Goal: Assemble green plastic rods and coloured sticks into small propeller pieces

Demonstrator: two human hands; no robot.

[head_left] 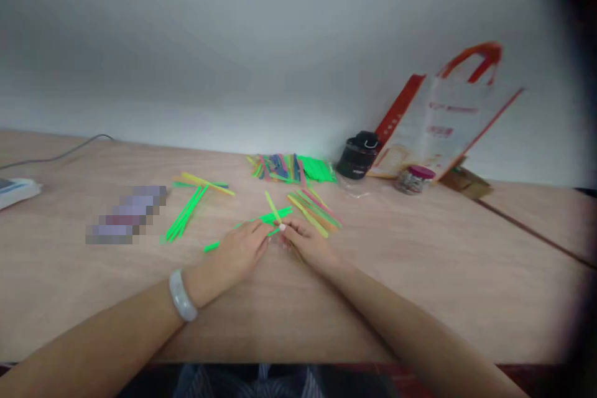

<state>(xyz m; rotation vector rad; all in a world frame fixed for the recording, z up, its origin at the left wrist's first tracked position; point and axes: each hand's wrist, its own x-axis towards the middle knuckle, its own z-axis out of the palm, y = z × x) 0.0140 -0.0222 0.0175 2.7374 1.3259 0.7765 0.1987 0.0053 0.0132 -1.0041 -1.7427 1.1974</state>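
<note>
My right hand (pixel 310 241) pinches a thin yellow stick (pixel 272 205) near its lower end, and the stick tilts up and to the left. Close beside it, my left hand (pixel 243 245) is closed, its fingers together on a bright green stick (pixel 274 232) whose tip shows between the two hands. More green sticks (pixel 278 216) lie just behind the fingers, and one green end (pixel 211 247) sticks out left of my left hand. My fingers partly hide the contact points. A pale bracelet (pixel 182 296) circles my left wrist.
Green sticks (pixel 186 214) and crossed yellow sticks (pixel 208 183) lie left. Mixed coloured sticks (pixel 312 208) lie right, with packed sticks (pixel 280 166) behind. Farther right are a black container (pixel 357 157), a lidded jar (pixel 414 180) and a red-handled bag (pixel 438 118) by the wall.
</note>
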